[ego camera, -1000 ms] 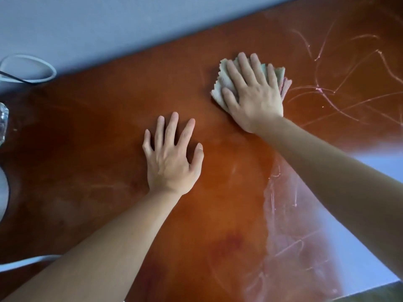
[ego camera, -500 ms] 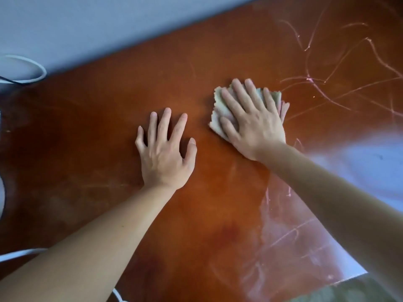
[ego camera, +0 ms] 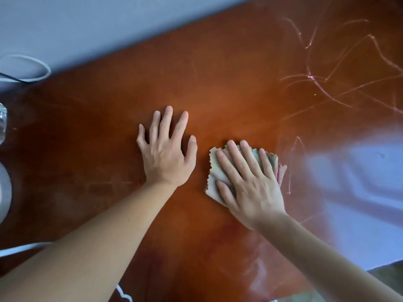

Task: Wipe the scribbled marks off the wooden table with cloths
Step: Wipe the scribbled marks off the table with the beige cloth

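1. Left hand (ego camera: 166,158) flat on table (ego camera: 91,153), palm down, fingers straight and spread, holding nothing; just left of centre.
2. Right hand (ego camera: 248,182) flat on cloth (ego camera: 214,168), fingers straight, pressing it to table; no grip visible. Sits at 3 o'clock of left hand, close beside, not touching.
3. Cloth pale green-grey with zigzag edge, pinkish layer peeking out at its 3 o'clock side; mostly hidden under hand, fold count unclear.
4. Scribbled marks (ego camera: 322,83) pale pink, at 1–2 o'clock of frame; single thin line (ego camera: 292,166) just at 3 o'clock of cloth. Fainter smears at 5 o'clock, hard to make out.
5. Bright glare patch (ego camera: 359,192) at 3–4 o'clock washes out surface there.
6. Clear container-like object (ego camera: 2,123) at 9 o'clock, cut off by frame edge; contents cannot tell.
7. White cable loop (ego camera: 41,68) at 10 o'clock, partly cut off; round pale object (ego camera: 4,190) at 8–9 o'clock, cut off, unidentifiable.
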